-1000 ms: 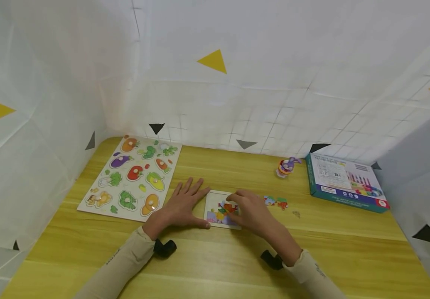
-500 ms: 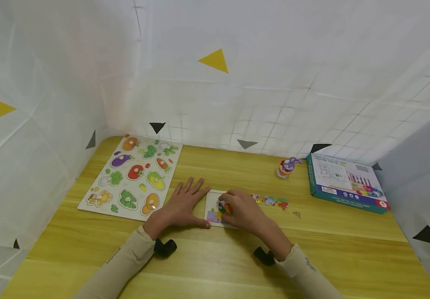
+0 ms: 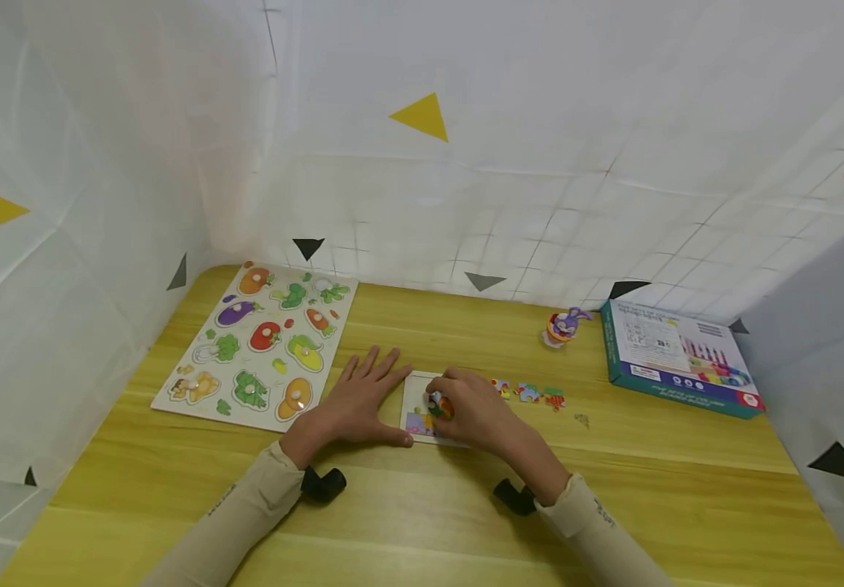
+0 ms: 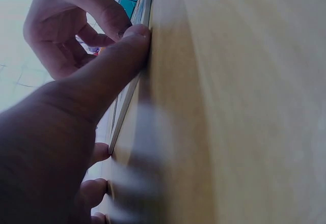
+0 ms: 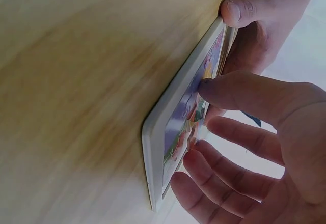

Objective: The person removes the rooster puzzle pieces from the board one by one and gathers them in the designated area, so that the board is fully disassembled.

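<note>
A small jigsaw puzzle tray point(image 3: 413, 390) with a pale rim lies on the table, its picture partly filled in. My left hand point(image 3: 351, 409) is spread flat at its left side, with the thumb point(image 4: 135, 35) at the near left corner and the index fingertip at the far left one. Over the tray, my right hand point(image 3: 479, 413) pinches a colourful jigsaw piece point(image 3: 440, 405) between thumb and fingers. In the right wrist view the right thumb point(image 5: 239, 94) touches the picture, and the fingers curl in from the other side. The right part of the tray is hidden under this hand.
Several loose jigsaw pieces point(image 3: 529, 393) lie right of the tray. A vegetable knob-puzzle board point(image 3: 280, 368) sits at the left. Farther back are a purple rabbit figure point(image 3: 565, 326) and a teal-edged box point(image 3: 678, 355). White sheeting point(image 3: 422, 204) stands behind the table.
My right hand has shifted left over the tray with the piece in its fingers, uncovering another loose piece on the table. The left hand stays in place.
</note>
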A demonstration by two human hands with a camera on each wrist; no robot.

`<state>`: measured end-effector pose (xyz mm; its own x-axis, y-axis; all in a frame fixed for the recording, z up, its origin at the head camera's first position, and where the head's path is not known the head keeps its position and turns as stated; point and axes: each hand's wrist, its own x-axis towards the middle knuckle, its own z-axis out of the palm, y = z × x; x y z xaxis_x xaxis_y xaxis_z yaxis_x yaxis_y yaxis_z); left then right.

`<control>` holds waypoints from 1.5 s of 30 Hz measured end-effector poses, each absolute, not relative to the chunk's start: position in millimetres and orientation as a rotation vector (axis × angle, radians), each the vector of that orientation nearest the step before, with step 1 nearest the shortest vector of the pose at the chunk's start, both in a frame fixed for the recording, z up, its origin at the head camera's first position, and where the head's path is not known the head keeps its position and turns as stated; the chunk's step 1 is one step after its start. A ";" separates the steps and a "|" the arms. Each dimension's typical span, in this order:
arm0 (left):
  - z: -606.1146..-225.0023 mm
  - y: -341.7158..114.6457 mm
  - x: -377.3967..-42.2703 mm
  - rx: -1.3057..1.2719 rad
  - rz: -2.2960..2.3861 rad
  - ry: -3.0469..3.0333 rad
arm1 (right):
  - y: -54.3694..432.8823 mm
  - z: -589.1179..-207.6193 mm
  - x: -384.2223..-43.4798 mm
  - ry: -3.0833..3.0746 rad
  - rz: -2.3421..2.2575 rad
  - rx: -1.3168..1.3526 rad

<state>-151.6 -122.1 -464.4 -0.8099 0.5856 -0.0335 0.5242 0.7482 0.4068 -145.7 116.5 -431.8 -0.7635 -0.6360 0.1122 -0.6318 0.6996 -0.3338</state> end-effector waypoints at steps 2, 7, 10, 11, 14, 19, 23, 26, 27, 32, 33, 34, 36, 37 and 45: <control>-465.0 -122.3 -152.3 0.890 0.574 2.791 | 115.7 -431.7 -146.3 2.889 -0.560 -1.067; -464.1 -123.5 -152.7 0.881 0.560 2.793 | 113.8 -432.0 -147.3 2.902 -0.572 -1.039; -463.6 -124.4 -152.4 0.876 0.556 2.787 | 113.1 -432.8 -147.2 2.910 -0.571 -1.035; -463.6 -124.6 -152.4 0.875 0.555 2.785 | 112.8 -432.8 -146.9 2.914 -0.569 -1.037; -463.7 -125.3 -152.5 0.872 0.556 2.781 | 112.4 -433.5 -146.5 2.923 -0.566 -1.034; -463.3 -126.1 -152.5 0.871 0.568 2.777 | 112.6 -434.8 -146.9 2.927 -0.581 -1.031; -462.7 -126.1 -151.6 0.875 0.563 2.781 | 113.4 -435.5 -146.7 2.916 -0.611 -1.033; -462.7 -125.9 -151.0 0.875 0.558 2.781 | 113.9 -435.9 -146.3 2.906 -0.629 -1.034; -462.6 -125.7 -150.9 0.873 0.554 2.782 | 114.0 -436.0 -146.2 2.905 -0.636 -1.036; -462.3 -125.3 -150.4 0.867 0.560 2.783 | 113.9 -436.4 -145.7 2.907 -0.640 -1.045; -462.2 -125.2 -150.3 0.868 0.563 2.782 | 113.9 -436.5 -145.5 2.908 -0.638 -1.048; -462.2 -125.2 -150.2 0.869 0.566 2.782 | 113.8 -436.6 -145.2 2.908 -0.636 -1.053; -462.3 -125.0 -150.1 0.872 0.570 2.781 | 114.1 -436.9 -145.1 2.902 -0.641 -1.068; -462.5 -124.9 -150.1 0.873 0.564 2.783 | 114.5 -436.8 -144.9 2.898 -0.649 -1.071; -465.2 -123.1 -151.3 0.883 0.557 2.785 | 127.3 -428.6 -143.1 2.913 -0.672 -1.010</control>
